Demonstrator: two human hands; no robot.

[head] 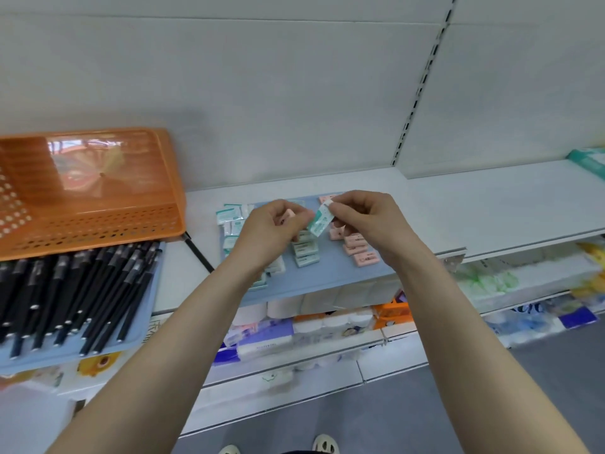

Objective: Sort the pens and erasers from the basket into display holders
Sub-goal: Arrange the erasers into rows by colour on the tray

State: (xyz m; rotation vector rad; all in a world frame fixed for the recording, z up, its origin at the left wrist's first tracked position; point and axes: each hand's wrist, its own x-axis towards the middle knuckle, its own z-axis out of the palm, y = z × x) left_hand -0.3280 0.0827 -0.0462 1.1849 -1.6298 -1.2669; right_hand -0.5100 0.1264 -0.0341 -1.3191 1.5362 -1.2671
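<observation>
Status: late in the sort, by my read. Black pens (82,283) lie packed side by side in the left blue holder (137,335) at the front of the shelf (491,204). The orange basket (98,231) sits behind them, its front rim over the pens' far ends. I see no stock in it, but the glossy floor glares, so not certain. One stray pen (199,253) lies on the shelf between the two holders, in neither, and probably still needs filing. The middle blue holder (330,276) carries erasers in columns: clear-wrapped ones (230,224) on the left, teal-and-white ones (306,253) in the centre, pink ones (360,250) on the right. Both hands are raised over that holder, close together. Right hand (363,217): thumb and forefinger pinch a teal-and-white eraser (320,221) by its upper end, so it hangs tilted above the gap between the teal and pink columns. Left hand (271,227): fingers curled in, with a pink eraser (288,215) showing against them. It may hold more, can't tell from this angle. The teal eraser's lower end is right by the left fingertips, contact unclear. Left to do, as I judge it: teal one onto the centre column, pink one onto the right column, stray pen into the left holder. After that a basket check should close it out.
</observation>
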